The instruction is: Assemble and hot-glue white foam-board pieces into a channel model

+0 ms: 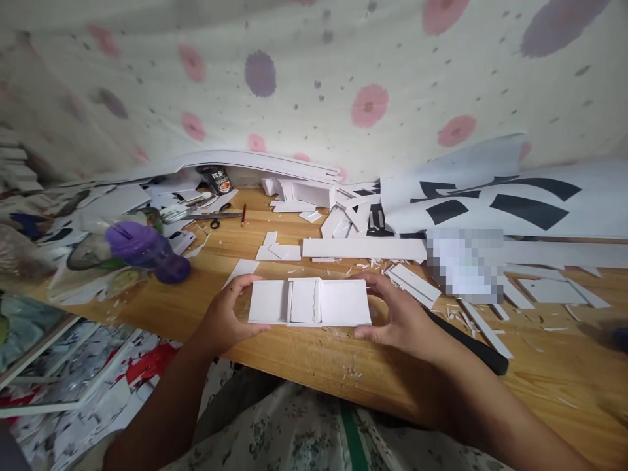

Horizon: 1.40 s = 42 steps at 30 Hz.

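Between my two hands is a long white foam-board piece (346, 304) with a raised box-like block across its middle. A rough bead, perhaps glue, runs down the block's right side. My left hand (228, 314) grips the left end, fingers on the far edge and thumb along the near edge. At the right end my right hand (395, 314) pinches it the same way. The piece is held over the front part of the wooden table (314, 353). Beneath my right forearm lies a long black object (471, 343), partly covered by the arm.
Left of my hands lies a purple bottle (147, 248). Scissors (220, 216), a red pencil (244, 214) and a dark can (214, 178) lie farther back. White strips (363, 248) and offcuts spread behind and right, below a sheet with black shapes (530, 209).
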Available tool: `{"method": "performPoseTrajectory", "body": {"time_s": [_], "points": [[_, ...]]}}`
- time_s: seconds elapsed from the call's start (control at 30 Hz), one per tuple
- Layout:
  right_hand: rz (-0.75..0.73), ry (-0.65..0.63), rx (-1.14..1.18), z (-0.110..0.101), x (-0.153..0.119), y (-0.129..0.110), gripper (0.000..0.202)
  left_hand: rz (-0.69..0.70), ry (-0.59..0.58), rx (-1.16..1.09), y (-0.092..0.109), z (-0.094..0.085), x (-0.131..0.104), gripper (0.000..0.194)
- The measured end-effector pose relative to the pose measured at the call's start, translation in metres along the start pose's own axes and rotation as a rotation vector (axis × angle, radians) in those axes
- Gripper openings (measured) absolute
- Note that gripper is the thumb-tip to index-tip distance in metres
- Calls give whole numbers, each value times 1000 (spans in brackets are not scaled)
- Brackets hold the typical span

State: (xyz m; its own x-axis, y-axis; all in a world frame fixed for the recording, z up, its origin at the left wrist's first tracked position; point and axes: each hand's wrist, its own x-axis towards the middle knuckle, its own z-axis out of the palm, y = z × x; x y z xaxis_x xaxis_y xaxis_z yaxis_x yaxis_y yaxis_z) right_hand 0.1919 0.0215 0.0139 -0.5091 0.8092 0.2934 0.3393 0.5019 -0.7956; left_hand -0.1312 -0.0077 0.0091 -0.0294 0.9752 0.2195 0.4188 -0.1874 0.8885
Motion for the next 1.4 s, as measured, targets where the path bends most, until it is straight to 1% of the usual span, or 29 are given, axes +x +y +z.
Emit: {"method": "performPoseTrajectory", "body": {"time_s": [0.1,0.2,0.27,0.33,0.43,0.5,0.57,0.6,0.67,0.77,0.83,0.9,0.97,1.0,1.03,1.1,1.2,1.3,1.4], "points": [[-116,0,-189,0,1,0,67,137,13,136,1,-4,-8,70],[-238,39,-322,4,2,0,67,285,45,177,4,-5,-14,68],[-276,72,-390,6,3,-1,64,338,74,193,6,-6,-16,67],[-298,111,-463,7,3,-2,62,350,95,221,10,-5,-18,67],[-328,179,-602,8,3,-6,66,301,109,245,19,-2,-18,67],[-327,185,-683,10,2,-10,68,257,112,242,25,2,-17,64],[-305,156,-734,14,2,-15,66,258,99,251,29,6,-14,60],[-293,139,-748,15,2,-18,64,287,90,261,30,8,-13,59],[-274,124,-763,18,2,-22,58,390,61,295,31,11,-10,59],[-277,141,-753,19,2,-24,51,548,22,407,32,13,-6,63],[-280,159,-732,17,2,-24,47,565,27,534,36,15,-5,65],[-274,169,-727,17,3,-24,45,538,32,661,43,19,-6,73],[-267,176,-745,17,3,-25,44,529,-14,732,52,26,-7,86],[-267,178,-757,17,3,-26,44,535,-57,738,56,31,-8,91],[-268,180,-765,18,3,-26,44,538,-98,730,60,37,-8,93],[-262,181,-770,19,2,-27,45,540,-147,707,65,47,-8,84],[-234,181,-790,19,1,-28,47,561,-138,686,69,56,-5,65],[-238,187,-796,20,-1,-32,54,602,-102,712,73,59,-3,57],[-268,196,-729,20,-1,-36,56,612,-81,734,77,60,-5,51]]}}
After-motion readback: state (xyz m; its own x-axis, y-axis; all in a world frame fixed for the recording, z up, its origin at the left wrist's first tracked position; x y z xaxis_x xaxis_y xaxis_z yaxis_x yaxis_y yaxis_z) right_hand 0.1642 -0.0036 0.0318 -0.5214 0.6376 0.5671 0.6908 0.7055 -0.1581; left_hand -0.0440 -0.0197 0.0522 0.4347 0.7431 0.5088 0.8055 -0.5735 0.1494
